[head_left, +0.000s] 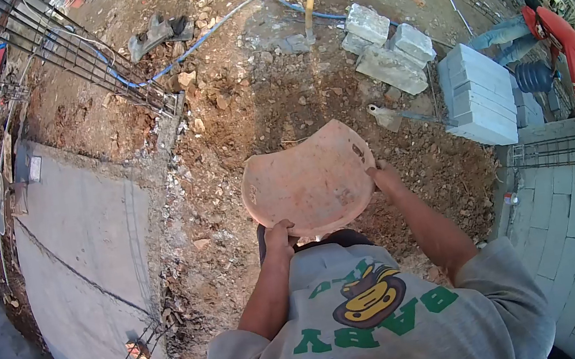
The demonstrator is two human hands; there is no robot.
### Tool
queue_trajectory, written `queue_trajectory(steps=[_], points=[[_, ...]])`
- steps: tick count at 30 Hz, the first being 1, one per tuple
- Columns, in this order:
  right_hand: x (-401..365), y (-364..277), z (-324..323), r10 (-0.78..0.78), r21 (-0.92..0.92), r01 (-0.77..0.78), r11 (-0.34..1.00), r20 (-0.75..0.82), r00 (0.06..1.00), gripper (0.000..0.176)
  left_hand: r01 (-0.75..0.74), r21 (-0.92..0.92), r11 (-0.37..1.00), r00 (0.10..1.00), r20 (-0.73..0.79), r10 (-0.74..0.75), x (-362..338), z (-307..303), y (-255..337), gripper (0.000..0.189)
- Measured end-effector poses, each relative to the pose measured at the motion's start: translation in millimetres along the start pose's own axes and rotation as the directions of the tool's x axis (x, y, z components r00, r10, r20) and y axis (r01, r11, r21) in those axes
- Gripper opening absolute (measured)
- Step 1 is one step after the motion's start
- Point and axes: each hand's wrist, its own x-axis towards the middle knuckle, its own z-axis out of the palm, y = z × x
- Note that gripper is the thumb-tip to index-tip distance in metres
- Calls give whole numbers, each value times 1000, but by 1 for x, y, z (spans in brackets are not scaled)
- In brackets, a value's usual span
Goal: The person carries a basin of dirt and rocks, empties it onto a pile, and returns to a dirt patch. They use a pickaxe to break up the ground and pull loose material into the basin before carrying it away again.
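Overall, the head view looked steeply down on a building plot of loose earth and rubble. Both hands were closed on a shallow, salmon-coloured mortar pan, held level in front of the chest above the dirt. The left hand gripped the near rim, thumb over the edge; the right hand clasped the opposite rim beside a chipped patch. The pan appeared empty and dusty inside.

Judged by its look, the pan was stiff and light while unloaded, with a worn, possibly brittle edge. Opposite points on the rim offered the soundest hold.

A blue hose ran across the ground beyond. Loose concrete blocks lay near a neat stack of blocks, with a trowel between the stack and the pan. A poured slab lay to the left, and rebar lay above it. Another person in an orange sleeve bent over well apart at the right.
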Motion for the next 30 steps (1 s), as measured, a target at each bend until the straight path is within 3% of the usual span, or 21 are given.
queue_trajectory(steps=[5, 8, 11, 15, 17, 20, 22, 23, 25, 26, 29, 30], points=[[86, -46, 8, -126, -371, 111, 922, -16, 992, 49, -62, -128, 990, 998, -30, 58, 43, 51, 22, 35], [115, -58, 14, -53, -454, 34, 891, -28, 998, 54, -48, -216, 975, 998, -56, 37, 96, 67, 38, 36], [114, -86, 33, -36, -473, 22, 881, -19, 999, 55, -21, -152, 988, 991, -130, 1, 143, 91, 69, 40], [181, -91, 85, 235, -246, -265, 932, -145, 961, 56, -6, -188, 982, 991, -135, -20, 213, 113, 85, 45], [229, -65, 104, 433, -47, -440, 897, -113, 894, 55, -11, -142, 990, 976, -216, -21, 266, 104, 42, 43], [341, 22, 118, 373, -133, -384, 914, -103, 922, 47, 2, -194, 981, 966, -255, -53, 329, 117, 8, 41], [396, 45, 127, 428, -264, -436, 860, -91, 899, 43, 84, -204, 975, 951, -276, -139, 362, 122, -24, 34], [419, 61, 129, 464, -316, -469, 825, -99, 881, 41, 83, -300, 950, 926, -329, -184, 376, 136, -34, 31], [448, 76, 125, 379, -511, -369, 777, -89, 921, 40, 89, -455, 886, 859, -415, -299, 383, 166, -59, 26], [481, 79, 128, 314, -600, -286, 747, -61, 947, 40, 90, -478, 874, 888, -360, -288, 404, 168, -89, 21], [543, 132, 113, 425, -695, -273, 665, 51, 904, 50, 147, -562, 814, 861, -332, -385, 441, 183, -121, 52], [554, 138, 113, 418, -726, -236, 645, 76, 905, 51, 207, -515, 832, 832, -355, -426, 460, 178, -128, 42]])
